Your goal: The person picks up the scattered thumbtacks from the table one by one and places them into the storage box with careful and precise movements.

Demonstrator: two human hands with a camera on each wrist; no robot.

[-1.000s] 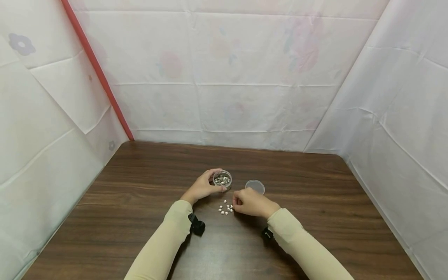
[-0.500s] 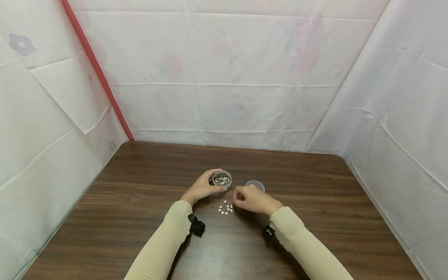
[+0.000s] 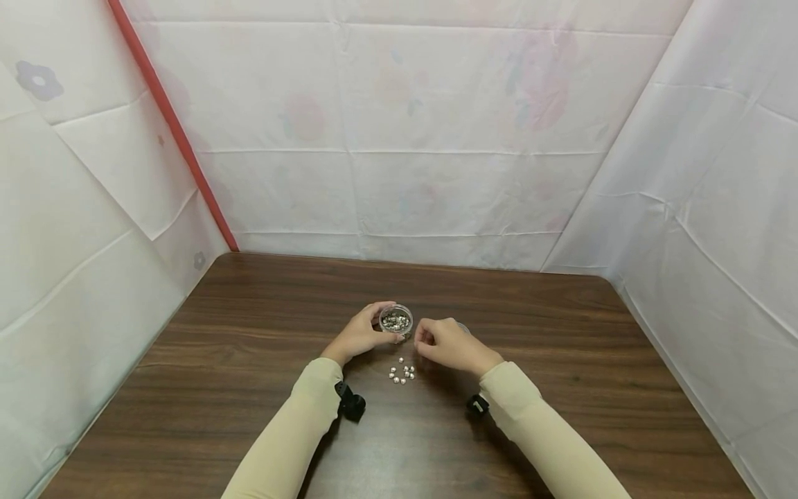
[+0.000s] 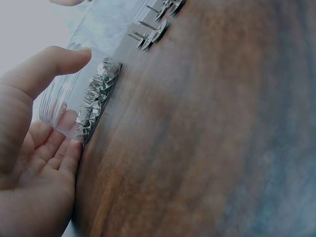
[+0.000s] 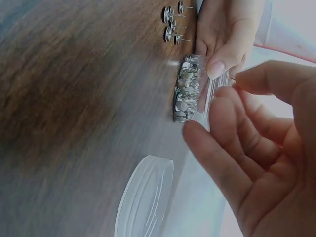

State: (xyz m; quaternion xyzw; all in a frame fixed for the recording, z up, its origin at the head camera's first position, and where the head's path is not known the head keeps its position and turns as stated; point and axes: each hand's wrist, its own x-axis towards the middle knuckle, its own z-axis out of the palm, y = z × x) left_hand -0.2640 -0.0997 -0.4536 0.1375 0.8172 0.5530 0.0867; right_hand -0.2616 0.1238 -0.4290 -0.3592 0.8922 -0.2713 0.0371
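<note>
Curled round a round clear plastic jar [image 3: 396, 321] is my left hand [image 3: 358, 335], its thumb on the near side in the left wrist view. Silver thumbtacks [image 5: 185, 94] lie in the jar's bottom. My right hand [image 3: 450, 344] is just right of the jar, with thumb and index finger together. In the right wrist view a tiny dark tip shows between them, seemingly a thumbtack [image 5: 233, 79] mostly hidden by the fingers. Several loose thumbtacks [image 3: 396, 380] lie point up on the table in front of the jar.
The clear round lid [image 5: 143, 197] lies on the brown wooden table [image 3: 280, 291], mostly hidden behind my right hand in the head view. White patterned sheets [image 3: 399, 138] enclose the table's back and sides.
My right hand has moved from beside the loose thumbtacks away from me, up to the jar's right side, and now covers more of the lid. The left hand and jar stay put.
</note>
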